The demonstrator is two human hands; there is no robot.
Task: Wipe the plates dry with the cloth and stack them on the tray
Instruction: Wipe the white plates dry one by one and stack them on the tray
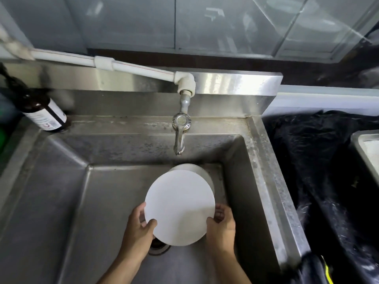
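Lower centre of the frame: left hand and right hand grip a smooth, round white plate over a dull steel sink; behind it, possibly more plates.

Left hand and right hand forward, fingers curled, thumbs on top.

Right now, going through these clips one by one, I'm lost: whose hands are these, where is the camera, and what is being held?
There is no machine here. A person wears the camera on the head, looking down into a steel sink. The left hand and right hand grip a white plate by its edges. More white plates sit behind it in the basin, under a tap. A brown bottle stands on the ledge at left. No cloth is visible.
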